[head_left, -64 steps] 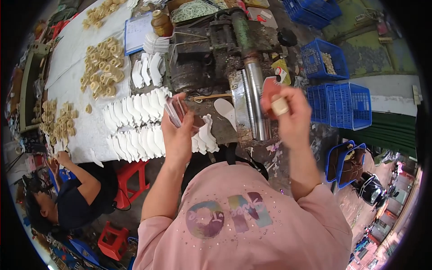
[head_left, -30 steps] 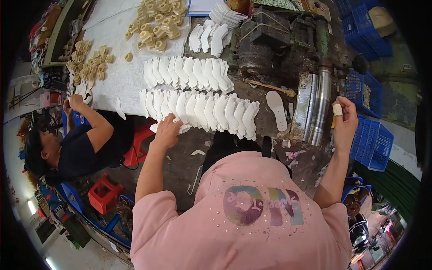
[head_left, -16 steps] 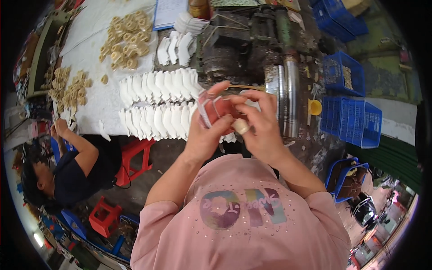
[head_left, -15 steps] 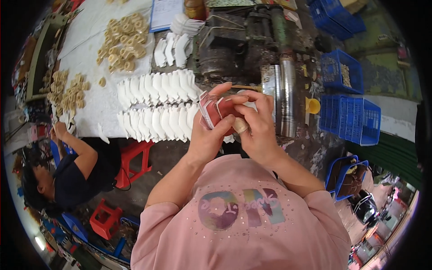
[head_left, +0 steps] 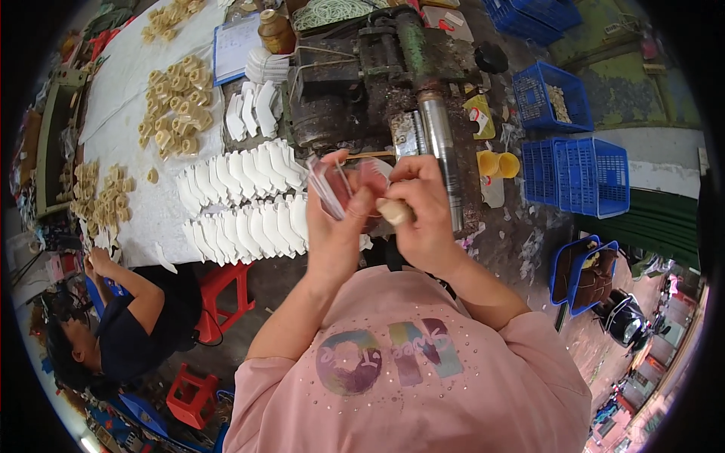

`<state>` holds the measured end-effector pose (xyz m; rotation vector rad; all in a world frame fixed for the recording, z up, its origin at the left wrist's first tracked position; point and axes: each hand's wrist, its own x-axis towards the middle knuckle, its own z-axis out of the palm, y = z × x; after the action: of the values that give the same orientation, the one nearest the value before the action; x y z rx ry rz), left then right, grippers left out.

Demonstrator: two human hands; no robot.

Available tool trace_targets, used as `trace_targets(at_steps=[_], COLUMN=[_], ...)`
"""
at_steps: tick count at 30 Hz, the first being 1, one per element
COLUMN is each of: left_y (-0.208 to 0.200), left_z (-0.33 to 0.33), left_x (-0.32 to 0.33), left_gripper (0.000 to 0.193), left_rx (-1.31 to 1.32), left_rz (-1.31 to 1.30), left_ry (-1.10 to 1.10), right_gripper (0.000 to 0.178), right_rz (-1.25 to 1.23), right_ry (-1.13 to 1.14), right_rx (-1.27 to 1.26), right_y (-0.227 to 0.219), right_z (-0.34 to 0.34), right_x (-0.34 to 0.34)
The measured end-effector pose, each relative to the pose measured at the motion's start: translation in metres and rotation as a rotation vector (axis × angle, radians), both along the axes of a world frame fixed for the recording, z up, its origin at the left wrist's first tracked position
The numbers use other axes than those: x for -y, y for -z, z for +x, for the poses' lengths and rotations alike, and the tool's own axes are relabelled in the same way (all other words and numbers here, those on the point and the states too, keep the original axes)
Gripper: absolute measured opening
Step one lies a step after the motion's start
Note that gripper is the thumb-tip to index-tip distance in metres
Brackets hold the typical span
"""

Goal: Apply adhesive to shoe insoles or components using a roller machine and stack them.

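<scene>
In front of my chest, my left hand [head_left: 332,238] closes round several thin, curved dark-red pieces with white edges [head_left: 329,189]. My right hand [head_left: 424,219] is right beside it, with a short beige plug-like piece [head_left: 395,212] pinched in its curled fingers. Its fingertips also meet one reddish piece [head_left: 373,175], blurred by motion, between the two hands. To the left of my hands lie two rows of curved white pieces [head_left: 238,177], packed side by side along the table edge.
Beige ring-like parts [head_left: 177,106] are heaped on the white-covered table [head_left: 113,90]. A dark, greasy machine [head_left: 325,98] with a metal cylinder [head_left: 438,143] stands beyond my hands. Blue crates [head_left: 555,94] line the right. A co-worker [head_left: 136,317] works at left near red stools [head_left: 192,396].
The whole view has swung, so the table and machine sit further left in it. The reddish piece by my right fingers has moved apart from the stack in my left hand.
</scene>
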<state>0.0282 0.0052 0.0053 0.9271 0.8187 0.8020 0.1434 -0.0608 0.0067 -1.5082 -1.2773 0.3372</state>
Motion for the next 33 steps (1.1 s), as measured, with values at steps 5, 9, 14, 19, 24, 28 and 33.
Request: trace_targets(at_steps=[5, 9, 14, 19, 24, 28, 33], left_y=[0.019, 0.024, 0.026, 0.034, 0.055, 0.097, 0.132], left_z=[-0.026, -0.001, 0.024, 0.009, -0.072, -0.180, -0.265], left_x=[-0.031, -0.015, 0.008, 0.001, -0.033, -0.066, -0.052], left_gripper=[0.039, 0.051, 0.060, 0.054, 0.042, 0.034, 0.047], left_rx=[-0.306, -0.407, -0.479, -0.420, -0.364, -0.952, -1.453], left_rz=[-0.083, 0.716, 0.793, 0.740, 0.737, 0.761, 0.881], left_ry=[0.207, 0.449, 0.580, 0.503, 0.232, -0.114, 0.430], right_gripper=[0.009, 0.006, 0.013, 0.020, 0.019, 0.018, 0.019], right_rz=[-0.266, -0.686, -0.654, -0.447, -0.523, -0.454, -0.463], right_ry=[0.089, 0.094, -0.053, 0.171, 0.261, 0.280, 0.284], right_rx=[0.256, 0.375, 0.363, 0.141, -0.028, -0.038, -0.020], right_y=[-0.038, -0.017, 0.003, 0.015, 0.011, 0.017, 0.020], right_z=[0.085, 0.132, 0.110, 0.119, 0.113, 0.115, 0.117], right_x=[0.020, 0.029, 0.020, 0.031, 0.032, 0.036, 0.034])
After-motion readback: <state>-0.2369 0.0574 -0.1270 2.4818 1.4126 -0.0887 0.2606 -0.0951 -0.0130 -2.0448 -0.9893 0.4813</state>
